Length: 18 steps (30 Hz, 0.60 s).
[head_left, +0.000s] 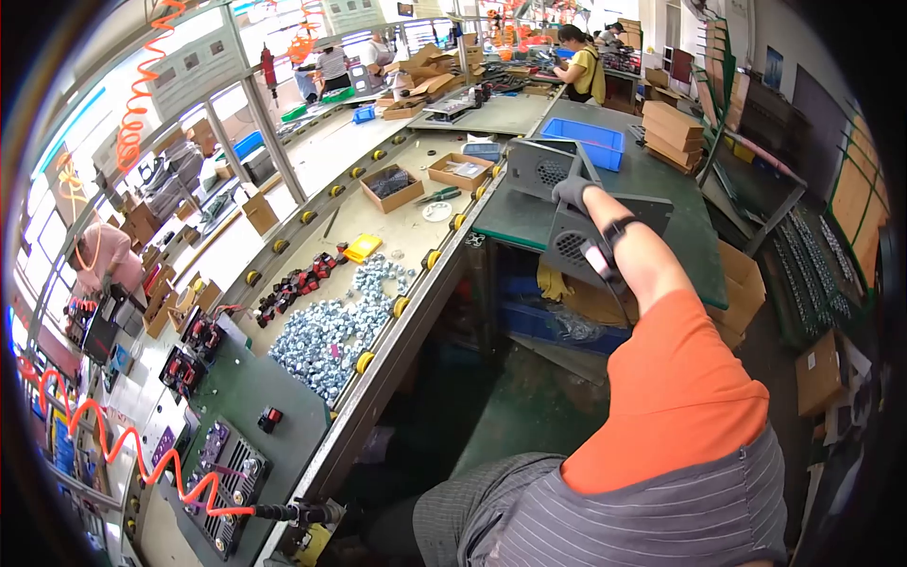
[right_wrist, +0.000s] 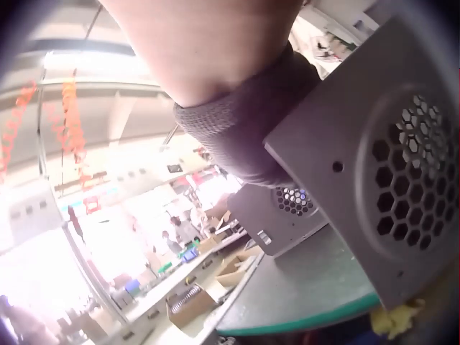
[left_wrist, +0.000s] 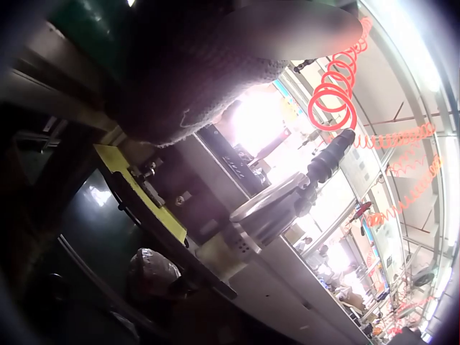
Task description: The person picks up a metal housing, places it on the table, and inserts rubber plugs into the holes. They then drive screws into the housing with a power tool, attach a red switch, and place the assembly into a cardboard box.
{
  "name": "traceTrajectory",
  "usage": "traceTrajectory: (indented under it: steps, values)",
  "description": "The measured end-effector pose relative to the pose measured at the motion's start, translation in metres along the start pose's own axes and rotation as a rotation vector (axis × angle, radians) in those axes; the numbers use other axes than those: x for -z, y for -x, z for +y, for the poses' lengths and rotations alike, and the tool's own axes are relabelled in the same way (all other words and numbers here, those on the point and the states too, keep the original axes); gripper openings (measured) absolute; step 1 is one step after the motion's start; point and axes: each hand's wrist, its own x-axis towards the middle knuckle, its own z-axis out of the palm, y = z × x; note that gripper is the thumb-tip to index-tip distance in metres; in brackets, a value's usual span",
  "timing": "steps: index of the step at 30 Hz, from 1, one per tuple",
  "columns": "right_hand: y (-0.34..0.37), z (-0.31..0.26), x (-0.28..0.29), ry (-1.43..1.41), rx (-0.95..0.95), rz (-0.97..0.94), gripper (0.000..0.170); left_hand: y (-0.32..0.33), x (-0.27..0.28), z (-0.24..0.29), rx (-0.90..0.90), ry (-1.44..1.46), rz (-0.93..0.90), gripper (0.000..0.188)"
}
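right hand point(head_left: 572, 192): set against grey vented panels point(head_left: 529, 175), right of centre; fingers hidden, grip cannot be told
left hand point(left_wrist: 205, 79): darkly shown, closure cannot be told
desk point(head_left: 694, 231): blue bin point(head_left: 602, 153) seen above panels

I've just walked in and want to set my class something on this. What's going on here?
A person with an orange sleeve has the gloved right hand out at two grey metal panels with honeycomb vents, by a green table. Whether the fingers grip one is hidden. The gloved left hand shows only darkly, so its work is unclear. A blue bin is beyond the panels, and a heap of small silver parts lies on the workbench.
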Motion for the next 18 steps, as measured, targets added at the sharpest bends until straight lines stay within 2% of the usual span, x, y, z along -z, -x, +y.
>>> traceTrajectory:
  steps: [1, 2, 3, 4, 5, 7, 8, 9, 10, 11, 13, 15, 16, 18]
  values:
    - [0.016, -0.011, -0.014, -0.451, -0.15, 0.141, 0.02, 0.0, 0.002, 0.005, 0.014, 0.001, -0.007, 0.073]
    - [0.032, -0.02, -0.026, -0.839, -0.255, 0.156, 0.02, -0.002, 0.003, 0.01, 0.034, -0.006, -0.018, 0.077]
    - [0.053, -0.035, -0.03, -1.012, -0.298, 0.088, 0.025, -0.003, 0.003, 0.01, 0.066, -0.023, -0.034, 0.082]
    - [0.07, -0.055, -0.044, -1.375, -0.161, -0.011, 0.035, -0.005, 0.003, 0.008, 0.113, -0.037, -0.048, 0.087]
    - [0.094, -0.068, -0.05, -1.536, -0.125, -0.193, 0.04, -0.007, 0.003, 0.009, 0.099, 0.0, -0.072, 0.087]
    - [0.127, -0.101, -0.064, -1.664, 0.085, -0.466, 0.045, 0.001, 0.016, 0.001, 0.029, 0.135, -0.112, 0.087]
    - [0.141, -0.122, -0.069, -1.702, 0.208, -0.644, 0.05, 0.005, -0.012, -0.016, -0.183, 0.145, 0.192, 0.082]
    - [0.163, -0.158, -0.069, -1.737, 0.339, -0.721, 0.057, 0.008, 0.0, -0.021, -0.238, 0.34, 0.057, 0.08]
    - [0.182, -0.19, -0.065, -1.675, 0.407, -0.804, 0.068, 0.022, 0.03, -0.017, -0.205, 0.772, -0.114, 0.076]
    - [0.197, -0.218, -0.068, -1.641, 0.466, -0.924, 0.074, 0.037, 0.034, -0.014, -0.231, 1.158, -0.119, 0.071]
    - [0.224, -0.278, -0.081, -1.577, 0.582, -1.215, 0.081, 0.071, 0.058, -0.01, -0.246, 1.648, -0.295, 0.067]
    - [0.255, -0.337, -0.101, -1.492, 0.653, -1.57, 0.083, 0.107, 0.08, -0.017, -0.221, 1.919, -0.442, 0.07]
    - [0.269, -0.364, -0.113, -1.372, 0.697, -1.762, 0.081, 0.117, 0.073, -0.022, -0.226, 2.095, -0.427, 0.069]
    - [0.303, -0.411, -0.143, -1.102, 0.837, -2.064, 0.075, 0.138, 0.068, -0.039, 0.002, 2.319, -0.351, 0.059]
